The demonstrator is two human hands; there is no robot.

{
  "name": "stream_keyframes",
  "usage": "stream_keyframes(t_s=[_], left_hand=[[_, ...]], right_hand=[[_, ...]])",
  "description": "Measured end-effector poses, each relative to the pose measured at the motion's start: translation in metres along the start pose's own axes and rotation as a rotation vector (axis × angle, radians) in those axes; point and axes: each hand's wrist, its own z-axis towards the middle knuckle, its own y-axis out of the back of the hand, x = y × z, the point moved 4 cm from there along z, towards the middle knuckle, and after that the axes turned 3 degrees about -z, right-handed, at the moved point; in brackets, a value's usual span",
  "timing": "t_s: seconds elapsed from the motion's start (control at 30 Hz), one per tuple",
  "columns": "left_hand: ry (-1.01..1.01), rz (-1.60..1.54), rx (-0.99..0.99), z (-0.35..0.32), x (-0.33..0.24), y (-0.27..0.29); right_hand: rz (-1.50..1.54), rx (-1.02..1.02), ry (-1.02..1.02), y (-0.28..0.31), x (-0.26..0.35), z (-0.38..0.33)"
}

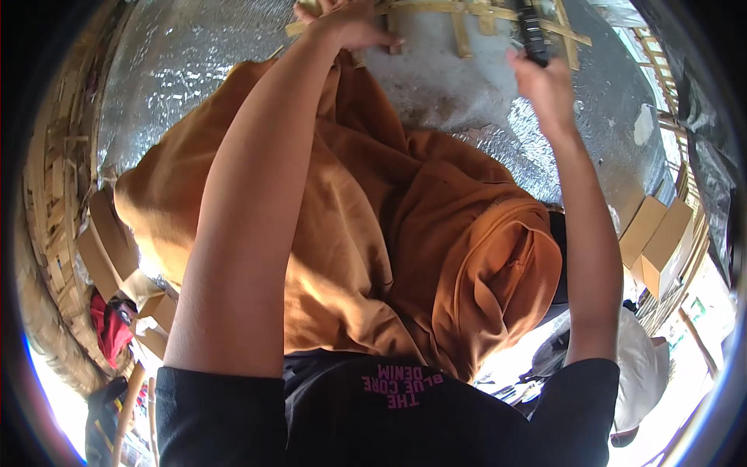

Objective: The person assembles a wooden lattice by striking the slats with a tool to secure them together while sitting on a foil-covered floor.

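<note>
At the top edge, my left hand (346, 25) lies against yellowish wooden strips, its thumb stretched out and its fingers partly cut off by the frame. My right hand (545, 89) is closed around the lower end of a black ridged handle (532, 35) that points up past the strips; what is at its far end is out of view. Several short light wooden strips (463, 35) lie crossed over each other between my hands. Below them, a large orange-brown garment (342, 202) with a ribbed-looking edge lies bunched under my forearms.
A shiny silver sheet (179, 86) covers the surface beneath the strips. Open cardboard boxes stand at the right (657, 237) and left (109, 245). Woven bamboo walls (58, 179) line the sides. A red cloth (110, 331) hangs at the lower left, and a white sack (642, 366) is at the lower right.
</note>
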Motion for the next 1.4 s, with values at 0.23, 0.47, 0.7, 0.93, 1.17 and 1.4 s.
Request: stream_keyframes(t_s=[0.23,0.47,0.7,0.93,1.17,1.4], left_hand=[[0.137,0.350,-0.420,0.050,0.041,-0.054],[0.011,-0.045,-0.022,0.005,0.006,-0.002],[0.057,0.051,-0.005,0.007,0.012,-0.003],[0.078,-0.017,0.006,0.007,0.004,-0.009],[0.032,-0.013,-0.034,0.009,0.014,-0.003],[0.012,0.075,-0.084,0.024,0.029,-0.017]], right_hand=[[0.103,-0.170,-0.076,-0.005,-0.023,0.011],[0.363,-0.088,0.165,0.014,0.014,0.006],[-0.149,-0.046,-0.165,0.014,-0.024,0.012],[0.132,0.038,-0.045,0.001,-0.013,0.008],[0.078,0.125,0.064,-0.015,0.019,0.000],[0.044,0.130,-0.341,-0.025,-0.029,-0.005]])
